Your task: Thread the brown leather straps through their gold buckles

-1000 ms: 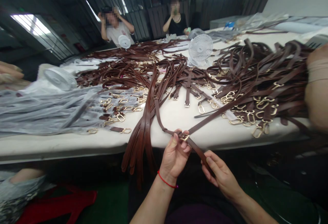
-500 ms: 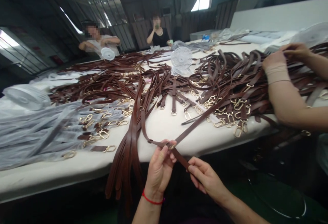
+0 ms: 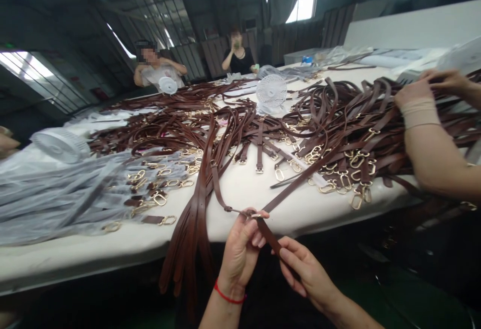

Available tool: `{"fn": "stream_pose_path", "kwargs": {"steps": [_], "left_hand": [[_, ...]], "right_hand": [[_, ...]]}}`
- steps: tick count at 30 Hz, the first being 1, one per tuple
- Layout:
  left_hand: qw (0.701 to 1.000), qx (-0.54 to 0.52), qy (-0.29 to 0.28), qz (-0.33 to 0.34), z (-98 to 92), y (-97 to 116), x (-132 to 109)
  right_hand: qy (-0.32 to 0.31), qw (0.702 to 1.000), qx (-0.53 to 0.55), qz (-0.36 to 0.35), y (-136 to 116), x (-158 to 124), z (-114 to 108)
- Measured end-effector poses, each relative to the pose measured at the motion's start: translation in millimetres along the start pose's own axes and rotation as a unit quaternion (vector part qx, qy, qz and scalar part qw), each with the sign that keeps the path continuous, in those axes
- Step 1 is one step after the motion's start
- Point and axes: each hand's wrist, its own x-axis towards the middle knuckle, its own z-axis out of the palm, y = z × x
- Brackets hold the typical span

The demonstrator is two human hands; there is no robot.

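Just off the table's front edge, my left hand (image 3: 242, 246) pinches a brown leather strap at its small metal buckle; a red cord circles that wrist. My right hand (image 3: 304, 269) grips the flat strap (image 3: 269, 233) a little below and to the right of the buckle. From the buckle, one part of the strap (image 3: 293, 186) runs up and right across the table. A thinner part with a keeper loop curves up and left. Beside my left hand, a bundle of brown straps (image 3: 193, 218) hangs over the table edge.
The white-covered table (image 3: 233, 221) bears heaps of brown straps (image 3: 349, 118) with gold clips. Plastic-wrapped straps (image 3: 75, 193) lie at left. Small white fans (image 3: 271, 92) stand among them. At right, a co-worker's arm (image 3: 428, 128) reaches over the heap; two people sit across the table.
The view has shifted slightly, so things sit a little further right and lower. The strap in my hands has turned at the buckle, and my left fingers have shifted around it.
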Motion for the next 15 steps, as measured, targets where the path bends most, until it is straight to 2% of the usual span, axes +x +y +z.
{"fn": "stream_pose_path", "kwargs": {"steps": [6,11,15], "left_hand": [[0.997,-0.075,-0.002,-0.016,-1.8,-1.0,2.3],[0.997,-0.065,0.027,-0.025,-2.6,-3.6,3.6],[0.999,-0.047,0.01,-0.018,-3.7,-2.4,1.8]], "right_hand": [[0.021,0.999,-0.034,-0.009,-1.7,2.2,3.1],[0.033,0.999,-0.042,0.009,-2.1,-3.6,3.1],[0.035,0.999,-0.023,0.026,-4.1,-8.4,1.8]]}}
